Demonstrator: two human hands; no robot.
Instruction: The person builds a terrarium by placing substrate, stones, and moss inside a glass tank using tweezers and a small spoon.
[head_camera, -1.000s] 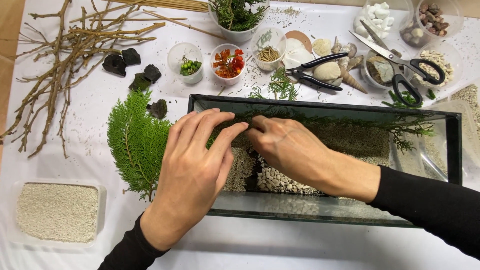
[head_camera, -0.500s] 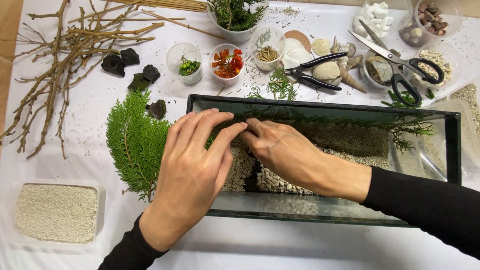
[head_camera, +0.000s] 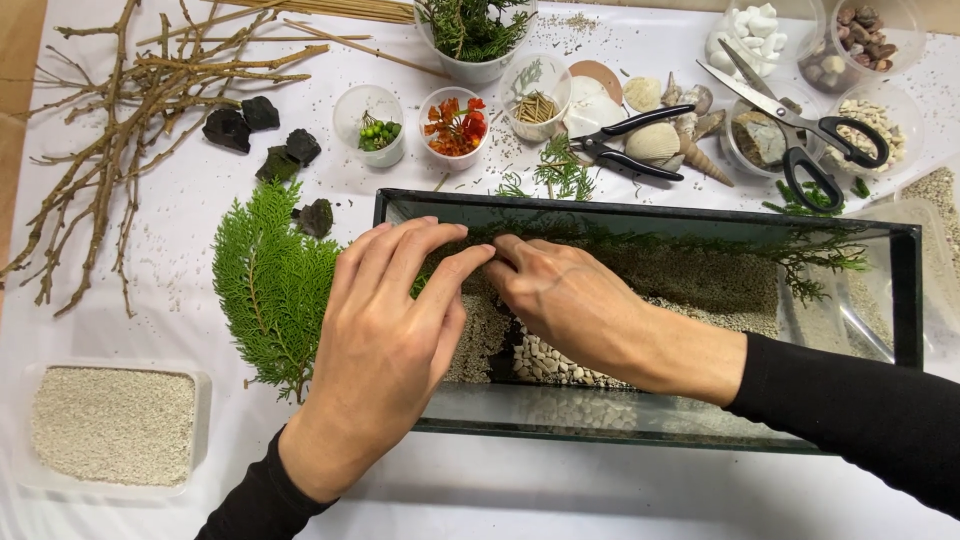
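White tabletop (head_camera: 620, 500) supports a rectangular glass tank (head_camera: 905, 300) containing sand, pale pebbles and green sprigs. Left hand (head_camera: 395, 330) and right hand (head_camera: 570, 300), fingers extended and holding nothing, press inside its left end. Small cups (head_camera: 368, 112) behind hold berries, petals.

- Your glass tank (head_camera: 905, 290) is a long rectangle with dark edges, lying across the frame's centre and right, holding sand and pale pebbles (head_camera: 545, 362).
- A green cypress sprig (head_camera: 700, 243) runs along its far wall, upper centre.
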